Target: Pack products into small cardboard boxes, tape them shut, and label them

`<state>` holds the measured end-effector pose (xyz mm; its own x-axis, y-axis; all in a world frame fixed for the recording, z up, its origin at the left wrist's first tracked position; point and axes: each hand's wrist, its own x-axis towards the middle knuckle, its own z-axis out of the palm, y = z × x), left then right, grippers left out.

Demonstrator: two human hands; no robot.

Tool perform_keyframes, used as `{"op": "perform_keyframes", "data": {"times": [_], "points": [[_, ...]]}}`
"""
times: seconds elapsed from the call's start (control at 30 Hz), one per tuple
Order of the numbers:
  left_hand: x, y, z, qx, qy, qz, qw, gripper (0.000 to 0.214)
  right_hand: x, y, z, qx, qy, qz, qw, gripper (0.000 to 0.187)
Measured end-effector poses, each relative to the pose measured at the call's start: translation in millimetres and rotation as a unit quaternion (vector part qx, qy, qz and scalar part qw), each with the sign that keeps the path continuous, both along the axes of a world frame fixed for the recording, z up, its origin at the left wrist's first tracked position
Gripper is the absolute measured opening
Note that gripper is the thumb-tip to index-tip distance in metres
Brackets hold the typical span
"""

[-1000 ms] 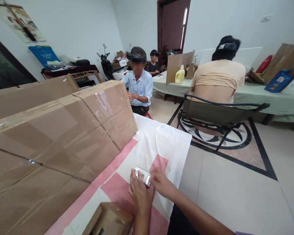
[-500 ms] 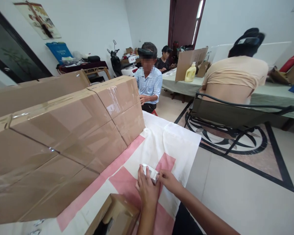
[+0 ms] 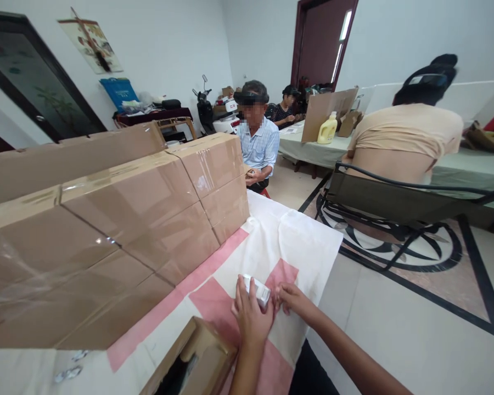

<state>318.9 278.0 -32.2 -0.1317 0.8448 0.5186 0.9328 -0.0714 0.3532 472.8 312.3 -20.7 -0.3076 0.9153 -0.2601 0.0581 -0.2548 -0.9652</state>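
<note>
My left hand is wrapped around a small white box-shaped item, its fingers lying over the top and near side. The item is held low over the pink and white cloth on the table; its exact kind does not show. Just to its right is my right hand, with thumb and fingers curled together in a pinch and a small gap to the white item. Whatever those fingertips hold, if anything, is too small to make out. Left of my left forearm stands an open cardboard box with something dark inside.
Stacked taped cartons form a wall along the table's left side. Small shiny scraps lie at the lower left. A co-worker in a light blue shirt sits beyond the cartons; another sits by a folding chair at right.
My right hand has moved off the end of the white item, slightly to the right. My left hand still holds it. The whole view has shifted a little.
</note>
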Motion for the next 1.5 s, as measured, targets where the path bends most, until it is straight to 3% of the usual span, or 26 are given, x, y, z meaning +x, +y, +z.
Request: {"op": "perform_keyframes", "data": {"times": [0.1,0.17,0.27,0.37,0.43,0.53,0.6,0.67,0.8,0.9,1.0,1.07,1.13,1.2,1.27,1.33,1.4,1.5], "points": [[-4,-7,7.4,0.012,-0.064,-0.019,0.998,0.058,1,-18,18.8,0.018,-0.006,-0.020,1.000,0.053],[-6,-17,16.3,0.017,-0.128,-0.064,0.990,0.048,-1,-35,37.2,0.050,-0.001,-0.010,0.999,0.047],[-5,-38,38.4,-0.033,-0.278,-0.149,0.948,0.031,-3,-63,70.7,0.077,0.023,0.054,0.995,0.041],[-7,-65,67.7,-0.070,-0.386,-0.144,0.909,0.027,-6,-84,104.8,0.036,0.028,0.129,0.991,0.045],[-11,-83,86.3,-0.046,-0.374,-0.128,0.917,0.029,-9,-92,123.3,0.031,0.006,0.156,0.987,0.046],[-20,-111,106.5,0.058,-0.249,-0.126,0.958,0.022,-19,-96,137.7,0.065,-0.043,0.171,0.982,0.043],[-26,-129,114.4,0.127,-0.168,-0.123,0.970,0.015,-28,-93,137.8,0.065,-0.067,0.168,0.981,0.048],[-34,-146,120.0,0.147,-0.155,-0.123,0.969,0.015,-39,-86,134.0,0.067,-0.091,0.153,0.982,0.055],[-65,-181,131.7,0.082,-0.230,-0.095,0.965,0.026,-68,-73,132.4,0.159,-0.130,0.139,0.969,0.052],[-99,-202,142.5,0.037,-0.253,-0.033,0.966,0.026,-99,-68,141.1,0.311,-0.133,0.166,0.926,0.042],[-129,-214,152.4,-0.014,-0.285,0.050,0.957,0.028,-133,-62,146.5,0.435,-0.133,0.234,0.859,0.054],[-145,-216,158.4,-0.057,-0.314,0.086,0.944,0.030,-152,-56,142.4,0.459,-0.136,0.287,0.830,0.052],[-159,-213,165.3,-0.096,-0.340,0.096,0.931,0.032,-165,-51,132.8,0.441,-0.131,0.321,0.827,0.044],[-172,-207,173.8,-0.157,-0.360,0.079,0.916,0.029,-171,-47,121.9,0.398,-0.112,0.343,0.843,0.039],[-183,-197,182.6,-0.248,-0.368,0.020,0.896,0.024,-173,-44,113.6,0.361,-0.087,0.348,0.860,0.039],[-193,-185,189.6,-0.327,-0.351,-0.047,0.876,0.033,-173,-43,109.3,0.346,-0.071,0.345,0.869,0.038],[-200,-171,192.6,-0.357,-0.309,-0.100,0.876,0.040,-171,-42,107.7,0.345,-0.059,0.342,0.872,0.037],[-210,-152,190.5,-0.346,-0.228,-0.184,0.891,0.041,-170,-42,106.5,0.346,-0.049,0.345,0.871,0.035]]}}
